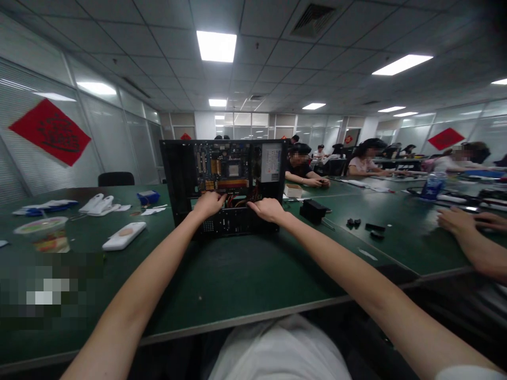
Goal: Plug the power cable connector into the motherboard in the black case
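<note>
Fingers: both curling into cables, grip unclear.
Left hand: reaching inside computer case.
Right hand: working beside it; gentle tugging seems wise.
Table: far-edge placement.

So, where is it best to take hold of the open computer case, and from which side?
Probably grip the open computer case by its two upright side walls, one hand from each side. It stands upright on the green table, open face toward the person, and both hands are now inside among cables.
</note>
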The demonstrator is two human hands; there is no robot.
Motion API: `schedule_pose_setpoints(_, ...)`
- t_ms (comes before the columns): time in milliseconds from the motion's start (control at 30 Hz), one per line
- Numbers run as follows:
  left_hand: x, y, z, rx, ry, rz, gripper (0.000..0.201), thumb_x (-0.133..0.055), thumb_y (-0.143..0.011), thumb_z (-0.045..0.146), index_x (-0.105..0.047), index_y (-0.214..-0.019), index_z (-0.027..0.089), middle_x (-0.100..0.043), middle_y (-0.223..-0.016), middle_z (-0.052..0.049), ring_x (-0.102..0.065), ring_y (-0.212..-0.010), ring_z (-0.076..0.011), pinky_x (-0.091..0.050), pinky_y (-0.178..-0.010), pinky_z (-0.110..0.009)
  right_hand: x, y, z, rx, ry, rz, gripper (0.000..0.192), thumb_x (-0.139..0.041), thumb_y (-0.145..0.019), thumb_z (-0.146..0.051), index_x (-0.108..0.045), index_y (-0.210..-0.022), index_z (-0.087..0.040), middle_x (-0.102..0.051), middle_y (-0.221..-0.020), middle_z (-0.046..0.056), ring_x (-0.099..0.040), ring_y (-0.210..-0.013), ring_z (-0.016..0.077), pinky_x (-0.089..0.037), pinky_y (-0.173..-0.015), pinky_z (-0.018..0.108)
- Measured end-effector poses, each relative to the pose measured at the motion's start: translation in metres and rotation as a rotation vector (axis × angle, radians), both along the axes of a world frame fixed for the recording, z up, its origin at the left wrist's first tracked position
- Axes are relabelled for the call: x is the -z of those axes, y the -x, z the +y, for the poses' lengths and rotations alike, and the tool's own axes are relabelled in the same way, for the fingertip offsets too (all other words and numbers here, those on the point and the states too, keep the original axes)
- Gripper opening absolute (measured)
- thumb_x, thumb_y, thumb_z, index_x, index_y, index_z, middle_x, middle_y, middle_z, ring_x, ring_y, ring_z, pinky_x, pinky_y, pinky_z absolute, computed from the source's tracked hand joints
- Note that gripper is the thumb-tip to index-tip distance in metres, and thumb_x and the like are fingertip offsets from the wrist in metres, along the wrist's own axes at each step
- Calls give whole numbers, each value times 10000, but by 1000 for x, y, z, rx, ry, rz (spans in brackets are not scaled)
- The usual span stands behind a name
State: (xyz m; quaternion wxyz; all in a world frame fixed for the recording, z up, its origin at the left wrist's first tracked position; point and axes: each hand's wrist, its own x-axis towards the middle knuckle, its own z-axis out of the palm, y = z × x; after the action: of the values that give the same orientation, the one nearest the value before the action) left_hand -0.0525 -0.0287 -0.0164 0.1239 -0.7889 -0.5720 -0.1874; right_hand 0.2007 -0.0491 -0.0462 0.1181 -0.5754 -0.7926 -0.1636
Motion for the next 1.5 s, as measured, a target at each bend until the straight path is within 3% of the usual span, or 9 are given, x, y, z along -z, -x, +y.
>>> schedule_pose_setpoints(133,16,-2,-22,-109,10,54,874,-159,-1000,692,-826,-954,128,-762,-1005,-232,-729,-970,-377,-547,-813,-420,4,1,-10,32,19,-33,778,-278,-978,-758,-756,-1100,-156,-760,-1085,200,-720,-1051,320,-517,-895,370)
schedule_pose_setpoints(333,32,-5,-35,-148,-111,91,799,-185,-1036,586,-830,-977,119,-761,-986,-230,-732,-972,-369,-534,-798,-418,2,7,-16,79,3,-31,793,-278,-982,-750,-752,-1122,-129,-746,-1107,226,-714,-1070,327,-518,-905,373)
schedule_pose_setpoints(500,31,-2,-34,-133,-126,113,839,-162,-1039,613,-825,-931,110,-757,-937,-230,-738,-936,-348,-521,-775,-385,2,9,-17,79,-3,-35,797,-282,-975,-757,-762,-1110,-136,-752,-1090,226,-724,-1055,326,-530,-898,386)
schedule_pose_setpoints(733,24,3,-34,-88,-56,205,965,-156,-933,825,-822,-918,127,-749,-902,-227,-732,-898,-356,-523,-756,-380,5,11,-9,90,-16,-10,856,-286,-958,-767,-766,-1084,-70,-735,-1079,277,-724,-1053,356,-548,-876,398)
schedule_pose_setpoints(1133,26,6,-45,-44,-54,242,927,-239,-902,868,-813,-909,140,-744,-855,-198,-727,-849,-344,-512,-737,-373,8,4,-9,38,-16,-53,783,-329,-969,-743,-770,-1010,-97,-750,-996,244,-734,-995,351,-542,-830,382)
schedule_pose_setpoints(1500,28,4,-54,-65,-53,249,860,-254,-934,820,-805,-930,160,-752,-872,-183,-725,-874,-338,-500,-749,-381,11,-7,-18,-19,16,-122,569,-345,-1036,-624,-676,-1110,-167,-751,-1015,190,-738,-971,335,-508,-766,356)
